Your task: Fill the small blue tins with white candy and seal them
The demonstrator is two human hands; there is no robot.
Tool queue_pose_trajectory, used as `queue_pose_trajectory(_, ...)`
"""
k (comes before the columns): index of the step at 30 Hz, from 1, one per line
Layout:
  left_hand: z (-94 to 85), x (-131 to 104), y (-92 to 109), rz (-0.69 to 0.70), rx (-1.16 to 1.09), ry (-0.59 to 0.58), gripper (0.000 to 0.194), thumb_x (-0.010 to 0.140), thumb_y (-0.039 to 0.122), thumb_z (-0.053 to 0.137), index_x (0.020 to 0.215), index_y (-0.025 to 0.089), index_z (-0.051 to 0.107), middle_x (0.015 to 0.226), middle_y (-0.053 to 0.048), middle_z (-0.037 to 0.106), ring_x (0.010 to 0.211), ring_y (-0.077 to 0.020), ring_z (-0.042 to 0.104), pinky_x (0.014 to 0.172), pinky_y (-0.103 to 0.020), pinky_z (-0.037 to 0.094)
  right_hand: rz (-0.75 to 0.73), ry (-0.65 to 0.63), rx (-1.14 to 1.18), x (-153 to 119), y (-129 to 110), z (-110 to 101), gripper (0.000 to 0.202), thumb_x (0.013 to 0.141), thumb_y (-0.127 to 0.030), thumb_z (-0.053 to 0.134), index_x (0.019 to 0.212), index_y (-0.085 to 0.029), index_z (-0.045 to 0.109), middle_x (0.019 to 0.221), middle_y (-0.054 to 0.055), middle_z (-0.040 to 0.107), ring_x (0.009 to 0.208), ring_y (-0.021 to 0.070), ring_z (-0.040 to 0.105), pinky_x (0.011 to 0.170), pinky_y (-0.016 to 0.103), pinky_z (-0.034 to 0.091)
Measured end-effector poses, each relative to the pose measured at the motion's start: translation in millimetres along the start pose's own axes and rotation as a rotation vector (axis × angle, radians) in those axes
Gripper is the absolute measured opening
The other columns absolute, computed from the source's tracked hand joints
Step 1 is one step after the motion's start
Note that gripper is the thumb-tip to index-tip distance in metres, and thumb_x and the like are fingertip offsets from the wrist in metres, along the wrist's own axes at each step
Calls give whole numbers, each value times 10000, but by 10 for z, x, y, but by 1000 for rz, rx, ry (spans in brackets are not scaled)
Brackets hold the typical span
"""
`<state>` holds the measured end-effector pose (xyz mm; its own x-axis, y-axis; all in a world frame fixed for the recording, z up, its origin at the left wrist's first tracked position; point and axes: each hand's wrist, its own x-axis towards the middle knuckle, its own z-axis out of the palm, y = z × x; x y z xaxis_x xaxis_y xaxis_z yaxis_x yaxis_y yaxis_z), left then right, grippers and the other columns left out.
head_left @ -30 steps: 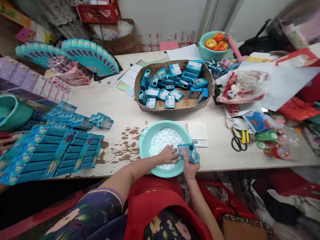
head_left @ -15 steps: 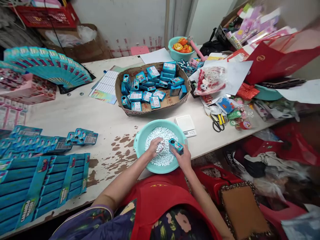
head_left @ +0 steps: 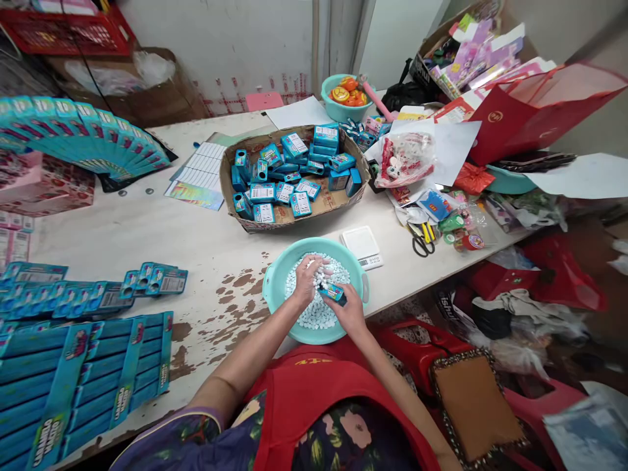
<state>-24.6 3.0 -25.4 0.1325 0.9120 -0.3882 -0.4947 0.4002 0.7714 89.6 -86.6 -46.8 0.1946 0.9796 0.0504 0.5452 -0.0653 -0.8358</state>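
On the left I see glossy blue packs in ridged rows, then the table, its white surface flaked brown in patches. A ragged cardboard tray holds small blue cartons. Over the smooth, round basin, I have the left hand half curled on white pellets at the box; the right hand is wrapped firmly around that box. Then comes a flat scale.

Bare tabletop runs from packs to basin; the basin's near rim lies close to the table's front edge, the scale just beside it.

The packs are cut off at left. Fingers and pellets mask the box's opening, so I cannot tell its fill.
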Motion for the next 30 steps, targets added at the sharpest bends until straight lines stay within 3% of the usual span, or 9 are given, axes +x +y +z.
queue_pose_trajectory(10,147,-3,31,-5,31,-90,337,727,432,660,582,158,527,523,13,524,477,-110,557,461,-220,415,31,-4,46,-15,-78,-97,299,732,-277,693,1014,-222,613,941,46,596,927,234,580,828,366,470)
queue_pose_trajectory(23,113,-81,79,24,107,-8,308,712,434,673,646,176,517,532,29,540,467,-103,547,457,-212,421,70,14,84,-20,-202,-93,301,715,-279,692,1005,-226,631,947,45,603,932,233,581,837,369,466)
queue_pose_trajectory(30,151,-111,125,37,53,-28,291,724,431,668,695,170,541,574,22,555,482,-103,559,467,-212,441,86,-23,129,13,-218,-129,306,709,-292,700,999,-225,628,934,33,590,923,224,580,838,364,460)
